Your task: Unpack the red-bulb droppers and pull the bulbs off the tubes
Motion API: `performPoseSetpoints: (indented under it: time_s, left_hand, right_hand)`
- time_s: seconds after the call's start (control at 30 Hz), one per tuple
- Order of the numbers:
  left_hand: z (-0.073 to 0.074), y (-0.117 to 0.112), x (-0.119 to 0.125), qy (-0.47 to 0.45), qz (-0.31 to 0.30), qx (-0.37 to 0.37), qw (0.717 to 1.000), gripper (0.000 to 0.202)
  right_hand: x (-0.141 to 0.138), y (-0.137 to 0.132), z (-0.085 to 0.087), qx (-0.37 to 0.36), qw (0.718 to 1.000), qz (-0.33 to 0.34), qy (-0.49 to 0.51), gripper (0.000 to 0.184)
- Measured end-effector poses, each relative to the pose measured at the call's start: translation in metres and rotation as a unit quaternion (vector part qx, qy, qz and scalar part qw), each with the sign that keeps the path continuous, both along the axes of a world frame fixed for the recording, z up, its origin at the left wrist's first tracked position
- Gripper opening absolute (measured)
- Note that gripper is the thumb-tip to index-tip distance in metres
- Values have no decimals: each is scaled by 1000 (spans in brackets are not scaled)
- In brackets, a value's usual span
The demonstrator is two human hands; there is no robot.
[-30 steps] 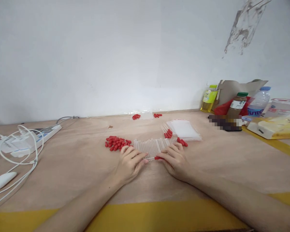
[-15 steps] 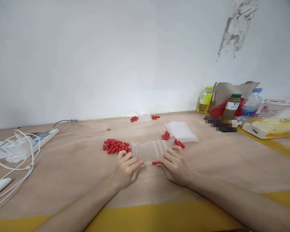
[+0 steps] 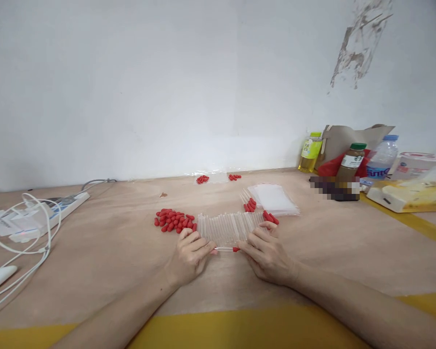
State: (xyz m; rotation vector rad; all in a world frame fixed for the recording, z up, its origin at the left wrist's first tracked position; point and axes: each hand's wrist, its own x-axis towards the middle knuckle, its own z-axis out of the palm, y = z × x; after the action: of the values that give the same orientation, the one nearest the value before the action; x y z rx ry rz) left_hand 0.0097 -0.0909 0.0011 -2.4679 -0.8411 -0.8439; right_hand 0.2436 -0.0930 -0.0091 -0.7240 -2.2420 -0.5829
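My left hand (image 3: 191, 253) is closed in a pinch on one end of a thin clear glass tube (image 3: 225, 249), held level just in front of a row of similar tubes (image 3: 225, 228). At the tube's other end, my right hand (image 3: 267, 252) pinches a red rubber bulb (image 3: 236, 249); only its tip shows beyond the fingers. A heap of red bulbs (image 3: 172, 220) lies beyond my left hand. Past my right hand are a few more loose red bulbs (image 3: 271, 217) and several tubes with red bulbs fitted (image 3: 250, 205).
Clear plastic bags (image 3: 276, 198) lie stacked behind the row. Two small groups of red bulbs (image 3: 202, 179) rest near the wall. At left are a power strip (image 3: 70, 207) and white cables (image 3: 49, 242); bottles (image 3: 350, 162) and a tissue pack (image 3: 409, 196) occupy the right.
My right hand has shifted slightly right, and a longer stretch of tube shows between the hands. Less of the red bulb is visible at my right fingertips. My left hand has barely moved.
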Motion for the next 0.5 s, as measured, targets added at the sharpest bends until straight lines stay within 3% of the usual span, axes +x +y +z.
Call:
performPoseSetpoints:
  time_s: [0.1, 0.17, 0.3, 0.4, 0.5]
  left_hand:
    - [-1, 6, -10, -58, -17, -25, 998, 15]
    - [3, 12, -19, -138, 11, -38, 990, 18]
    - [12, 26, -27, -205, 115, -48, 971, 25]
    - [12, 33, -22, -174, 140, -69, 972, 31]
    - [8, 36, -15, -173, 145, -85, 970, 21]
  right_hand:
    - [11, 8, 0, -23, 998, -6, 53, 19]
    - [24, 21, 3, -61, 985, -31, 156, 18]
    - [53, 53, 12, -201, 898, -98, 378, 24]
    - [68, 71, 13, -303, 846, -125, 420, 29]
    - [74, 81, 7, -397, 800, -115, 436, 31]
